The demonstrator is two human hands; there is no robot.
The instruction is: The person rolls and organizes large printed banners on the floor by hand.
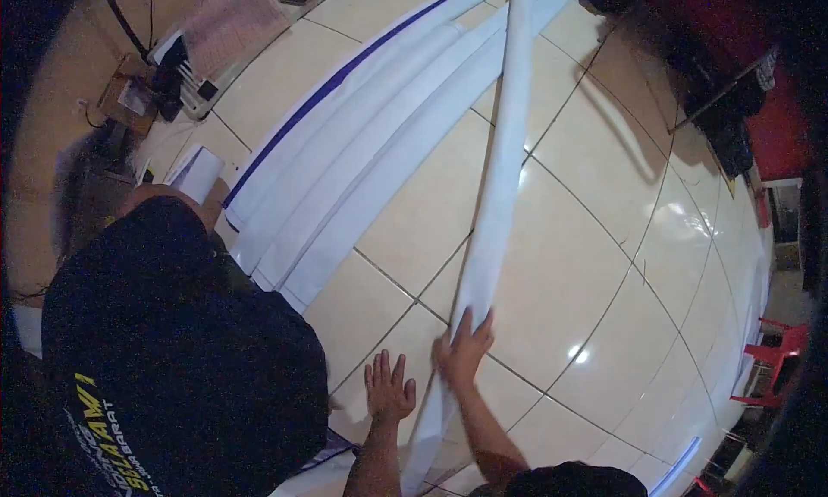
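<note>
Basically, main risk is the long white cloth strip (494, 229) slipping out of line. It lies lengthwise over the tile floor (569, 298), far end up by the purple-edged white cloth (345, 109), near end running down between the forearms. Right hand (466, 355) grasps it near the lower part, fingers and thumb at its sides; left hand (390, 395) is released, fingers spread, just beside the strip, not gripping it. Can't tell if that palm touches the floor.

With one hand gripping, a sideways tug could swing the far length, since no other hand is seen on it. Glossy tiles probably give little friction, so skewing looks easy. Uneven squeeze could twist the strip or open any fold; creases would come from bunching under the fingers. Far end looks to cross or touch the pale layers up top, so a pull might drag those out of their spread; exact contact unclear.

Co-worker in black shirt (190, 359) sits close on the left: an elbow bump could knock the left arm or shift the layers. Near end, partly hidden low down, might snag under a leg.
</note>
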